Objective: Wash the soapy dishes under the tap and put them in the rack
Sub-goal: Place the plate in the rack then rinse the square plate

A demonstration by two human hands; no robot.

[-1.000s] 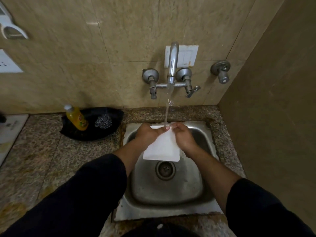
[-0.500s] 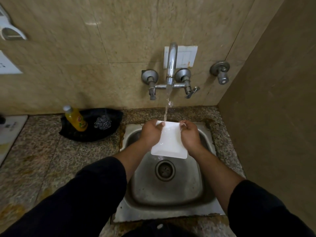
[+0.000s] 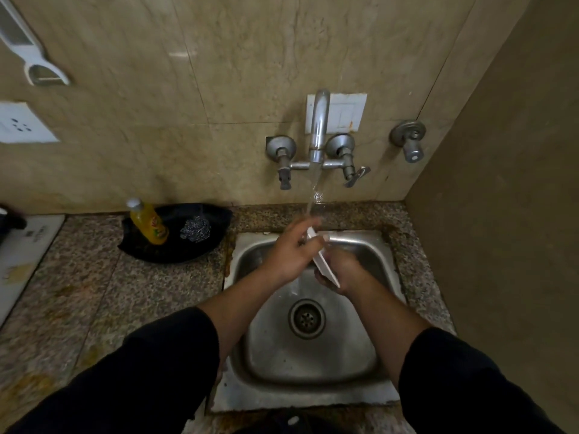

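The plate point(image 3: 324, 264) is showing me only its thin edge, its faces hiding between my left hand point(image 3: 289, 255) and my right hand point(image 3: 343, 272), which is gripping it. My left fingertips point(image 3: 308, 225) are blurring under the water, so I am not making out their hold. The picture's left edge is cutting off a peeler point(image 3: 31, 57), a socket point(image 3: 22, 122) and a white board point(image 3: 22, 249) on the desk point(image 3: 141, 292).

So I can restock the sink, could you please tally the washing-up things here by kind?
dish: 1
bottle: 1
scrubber: 1
tray: 1
Total: 4
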